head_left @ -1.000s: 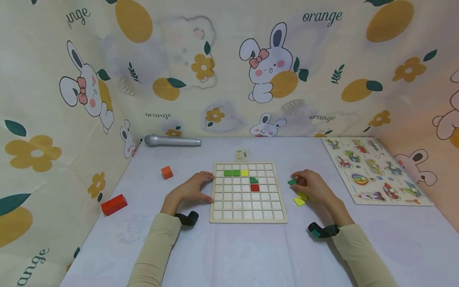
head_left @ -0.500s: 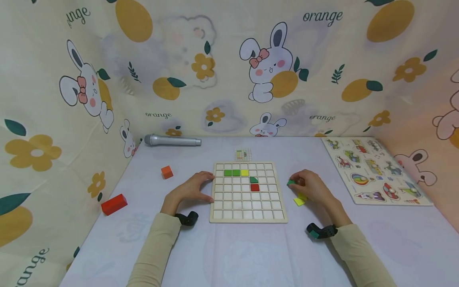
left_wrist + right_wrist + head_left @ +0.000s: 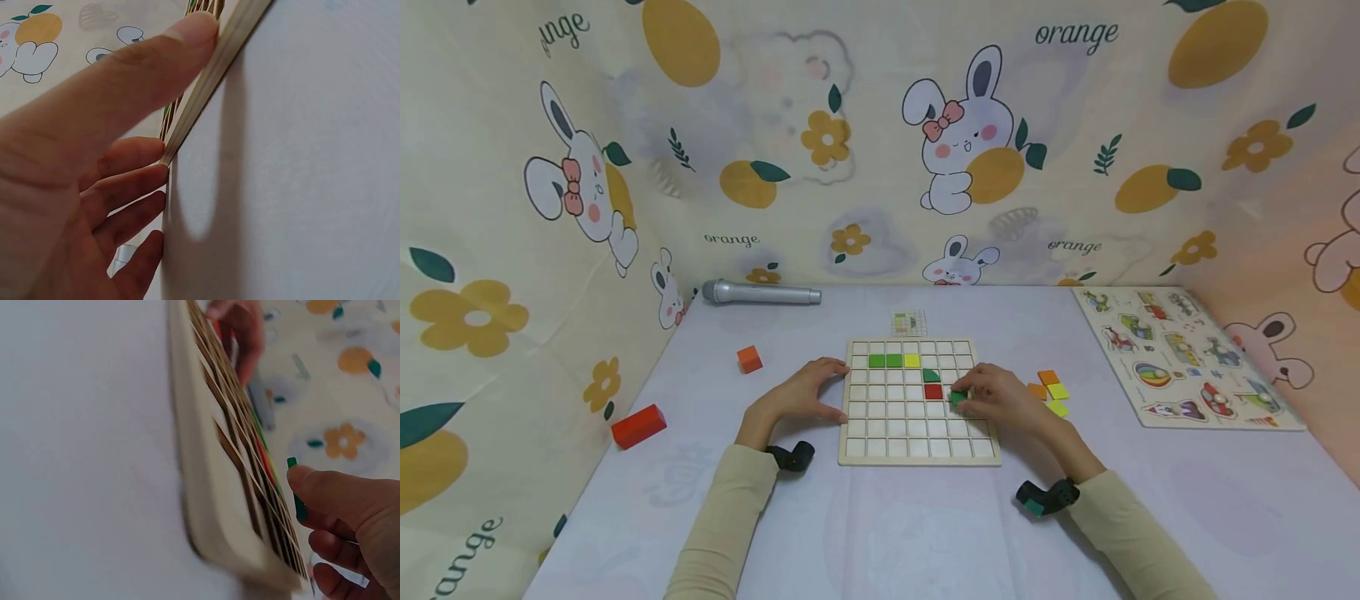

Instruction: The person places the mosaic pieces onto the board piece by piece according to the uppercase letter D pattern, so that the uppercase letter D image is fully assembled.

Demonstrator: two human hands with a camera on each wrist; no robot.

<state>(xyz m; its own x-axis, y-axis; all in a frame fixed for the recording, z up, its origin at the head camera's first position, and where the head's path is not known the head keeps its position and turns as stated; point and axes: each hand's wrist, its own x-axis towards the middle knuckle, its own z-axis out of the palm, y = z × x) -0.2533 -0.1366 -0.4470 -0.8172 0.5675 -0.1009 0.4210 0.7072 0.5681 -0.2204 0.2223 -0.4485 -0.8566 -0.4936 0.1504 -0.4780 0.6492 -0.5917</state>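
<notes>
Right hand (image 3: 1000, 400) fingertips (image 3: 300, 478) pinch green tile (image 3: 957, 398) over grid board (image 3: 917, 454), just right of red tile (image 3: 933, 392) and below green shaped tile (image 3: 931, 376). Left hand (image 3: 801, 396) thumb (image 3: 181, 44) and relaxed fingers press against board's left edge. Loose orange and yellow tiles (image 3: 1051, 390) lie right of board. Two green squares plus yellow square (image 3: 893, 361) occupy second row. Orange cube (image 3: 748, 360) and red block (image 3: 638, 427) lie well left of board.

Right hand (image 3: 1000, 400) has moved from the loose tiles (image 3: 1051, 390) onto the grid board (image 3: 919, 454), carrying the green tile (image 3: 957, 398).
</notes>
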